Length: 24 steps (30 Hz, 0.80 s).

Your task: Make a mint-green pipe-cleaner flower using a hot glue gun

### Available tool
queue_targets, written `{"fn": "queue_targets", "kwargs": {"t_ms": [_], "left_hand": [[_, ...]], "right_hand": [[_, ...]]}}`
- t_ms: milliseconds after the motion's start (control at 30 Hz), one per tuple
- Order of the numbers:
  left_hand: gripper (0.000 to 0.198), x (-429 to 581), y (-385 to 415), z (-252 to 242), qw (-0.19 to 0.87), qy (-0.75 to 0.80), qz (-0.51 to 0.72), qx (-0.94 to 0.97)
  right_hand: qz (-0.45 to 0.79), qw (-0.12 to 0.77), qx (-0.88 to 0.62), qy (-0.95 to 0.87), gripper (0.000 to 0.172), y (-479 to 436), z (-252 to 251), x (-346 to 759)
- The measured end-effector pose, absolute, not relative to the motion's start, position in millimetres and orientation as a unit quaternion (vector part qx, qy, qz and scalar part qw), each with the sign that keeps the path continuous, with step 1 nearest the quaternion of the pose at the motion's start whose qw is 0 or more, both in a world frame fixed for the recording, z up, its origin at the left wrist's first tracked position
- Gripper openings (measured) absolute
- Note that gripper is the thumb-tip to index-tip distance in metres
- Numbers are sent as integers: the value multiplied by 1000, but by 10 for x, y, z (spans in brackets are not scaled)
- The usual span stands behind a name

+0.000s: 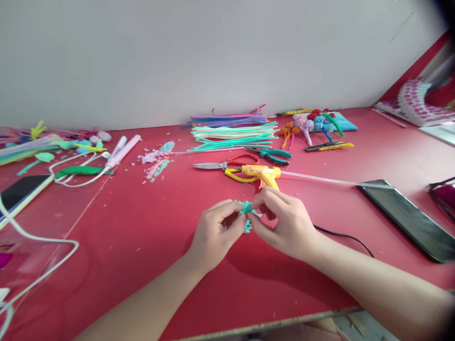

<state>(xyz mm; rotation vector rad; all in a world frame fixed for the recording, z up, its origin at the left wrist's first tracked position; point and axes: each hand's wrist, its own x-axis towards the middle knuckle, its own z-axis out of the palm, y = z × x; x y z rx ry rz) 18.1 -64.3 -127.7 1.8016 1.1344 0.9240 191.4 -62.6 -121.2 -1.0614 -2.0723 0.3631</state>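
My left hand (218,229) and my right hand (284,220) meet over the red table, fingertips close together. Between them is a small teal fuzzy piece (246,207) that looks like pipe cleaner. My left thumb and forefinger pinch it from one side, and my right fingers pinch it from the other. More short teal bits (248,226) show just beneath the fingers; whether they join the held piece I cannot tell. Right behind my hands lies a yellow hot glue gun (265,174), a clear glue stick (320,179) reaching out to its right.
Scissors (213,166) and teal-handled pliers (273,154) lie beyond the glue gun. Pipe cleaner bundles (234,132) line the wall. Fuzzy flowers (305,125) and a cutter (329,147) sit back right, a black tray (412,218) at right. A pink hair straightener (122,151) and phone (23,192) are left.
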Motion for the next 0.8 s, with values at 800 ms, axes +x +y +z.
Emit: {"fn": "queue_targets", "kwargs": {"t_ms": [800], "left_hand": [[25, 104, -542, -1255, 600, 454, 440, 491]], "right_hand": [[23, 81, -689, -720, 40, -204, -1186, 2246]]}}
